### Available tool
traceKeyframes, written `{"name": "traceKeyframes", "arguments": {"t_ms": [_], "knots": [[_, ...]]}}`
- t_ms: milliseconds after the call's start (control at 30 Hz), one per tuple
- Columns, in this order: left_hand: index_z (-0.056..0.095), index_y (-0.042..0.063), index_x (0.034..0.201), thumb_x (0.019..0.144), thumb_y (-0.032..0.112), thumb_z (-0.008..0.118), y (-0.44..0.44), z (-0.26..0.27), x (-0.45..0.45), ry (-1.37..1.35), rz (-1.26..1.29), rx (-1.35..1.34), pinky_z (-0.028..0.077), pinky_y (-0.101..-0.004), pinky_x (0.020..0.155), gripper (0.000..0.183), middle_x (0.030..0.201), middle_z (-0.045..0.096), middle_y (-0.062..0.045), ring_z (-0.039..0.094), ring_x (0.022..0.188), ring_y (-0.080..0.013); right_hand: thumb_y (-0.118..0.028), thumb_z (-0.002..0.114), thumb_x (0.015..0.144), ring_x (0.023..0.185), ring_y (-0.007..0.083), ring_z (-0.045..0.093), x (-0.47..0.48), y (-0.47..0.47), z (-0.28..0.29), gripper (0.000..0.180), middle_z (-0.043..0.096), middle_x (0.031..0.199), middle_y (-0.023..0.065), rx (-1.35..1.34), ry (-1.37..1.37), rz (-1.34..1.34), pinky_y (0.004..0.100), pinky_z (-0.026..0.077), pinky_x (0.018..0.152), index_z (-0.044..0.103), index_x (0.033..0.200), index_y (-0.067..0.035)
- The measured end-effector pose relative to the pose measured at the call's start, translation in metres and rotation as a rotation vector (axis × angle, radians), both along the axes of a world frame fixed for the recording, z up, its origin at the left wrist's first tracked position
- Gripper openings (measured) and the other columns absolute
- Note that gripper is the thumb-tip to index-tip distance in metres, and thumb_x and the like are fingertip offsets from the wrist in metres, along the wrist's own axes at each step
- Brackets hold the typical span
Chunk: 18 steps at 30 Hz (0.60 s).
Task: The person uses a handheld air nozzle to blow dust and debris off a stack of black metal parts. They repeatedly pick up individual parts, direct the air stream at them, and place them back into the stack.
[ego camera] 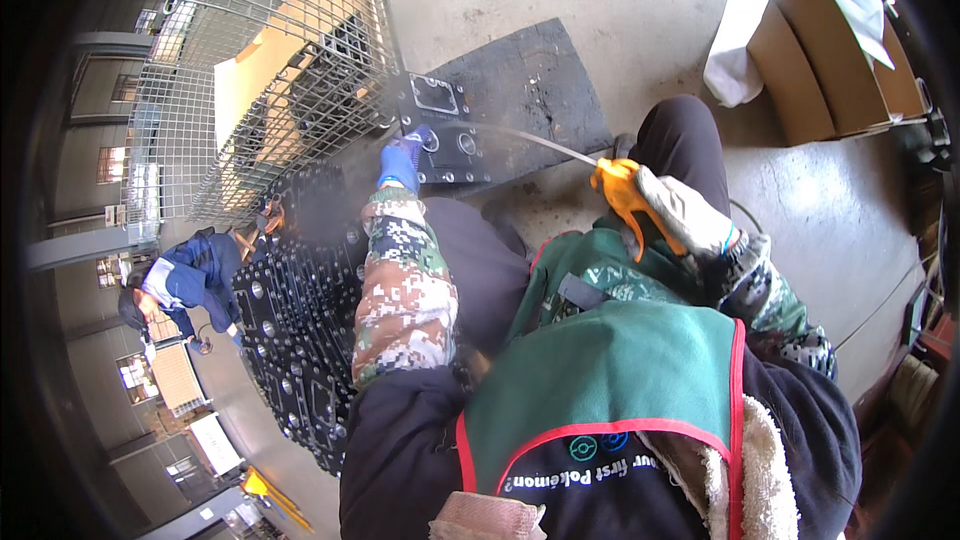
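In my right hand (682, 214), in a whitish work glove, is an orange air blow gun (626, 202) with a long thin metal nozzle. The nozzle points left towards a black machined metal block (450, 154) with round bores, bolt holes and a rectangular recess. My left hand (403, 159), in a blue glove, is at the near left edge of this block; its fingertips are on the block, and whether they grip it is hard to tell. The block stands at the left part of a dark mat (532, 90) on the concrete floor.
Many similar black metal parts (300, 330) are stacked at my left. Beyond them stands a wire mesh cage (277, 75) holding cardboard and black parts. A co-worker (187, 277) bends down at the far left. Open cardboard boxes (832, 67) with white wrapping stand at the upper right.
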<state>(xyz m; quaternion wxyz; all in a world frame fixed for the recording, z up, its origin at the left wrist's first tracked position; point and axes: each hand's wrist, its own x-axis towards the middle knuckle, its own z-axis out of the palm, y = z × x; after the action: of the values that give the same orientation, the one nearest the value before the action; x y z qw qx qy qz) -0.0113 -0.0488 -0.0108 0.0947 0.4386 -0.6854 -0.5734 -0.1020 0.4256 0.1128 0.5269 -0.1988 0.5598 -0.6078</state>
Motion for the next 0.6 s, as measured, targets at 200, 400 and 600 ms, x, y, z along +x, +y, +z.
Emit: {"name": "traceKeyframes", "arguments": {"t_ms": [200, 400, 600], "knots": [[0.069, 0.000, 0.121, 0.097, 0.022, 0.068, -0.048, -0.036, 0.021, 0.000, -0.239, -0.362, 0.053, -0.0349, 0.083, 0.033, 0.106, 0.075, -0.014, 0.069, 0.088, -0.0199, -0.059, 0.041, 0.104, 0.074, 0.0226, 0.066, -0.044, -0.063, -0.039, 0.066, 0.068, 0.079, 0.0113, 0.173, 0.673, 0.036, 0.0354, 0.051, 0.074, 0.068, 0.100, 0.001], [0.061, -0.005, 0.131, 0.100, 0.039, 0.063, -0.034, -0.023, 0.019, 0.144, -0.080, -0.194, 0.049, -0.0321, 0.092, 0.054, 0.123, 0.069, -0.013, 0.063, 0.106, -0.0200, -0.068, 0.035, 0.102, 0.065, 0.0176, 0.065, -0.056, -0.108, -0.008, 0.072, 0.068, 0.076, 0.0067, 0.373, 0.483, 0.106, 0.0322, 0.053, 0.066, 0.066, 0.098, -0.002], [0.058, -0.002, 0.137, 0.102, 0.054, 0.054, 0.006, 0.002, 0.006, 0.064, -0.010, -0.260, 0.047, -0.0324, 0.090, 0.066, 0.118, 0.067, -0.006, 0.058, 0.101, -0.0167, -0.060, 0.039, 0.105, 0.075, 0.0272, 0.067, -0.025, -0.043, 0.001, 0.066, 0.069, 0.081, 0.0134, 0.278, 0.626, 0.135, 0.0357, 0.051, 0.077, 0.069, 0.104, -0.001]]}}
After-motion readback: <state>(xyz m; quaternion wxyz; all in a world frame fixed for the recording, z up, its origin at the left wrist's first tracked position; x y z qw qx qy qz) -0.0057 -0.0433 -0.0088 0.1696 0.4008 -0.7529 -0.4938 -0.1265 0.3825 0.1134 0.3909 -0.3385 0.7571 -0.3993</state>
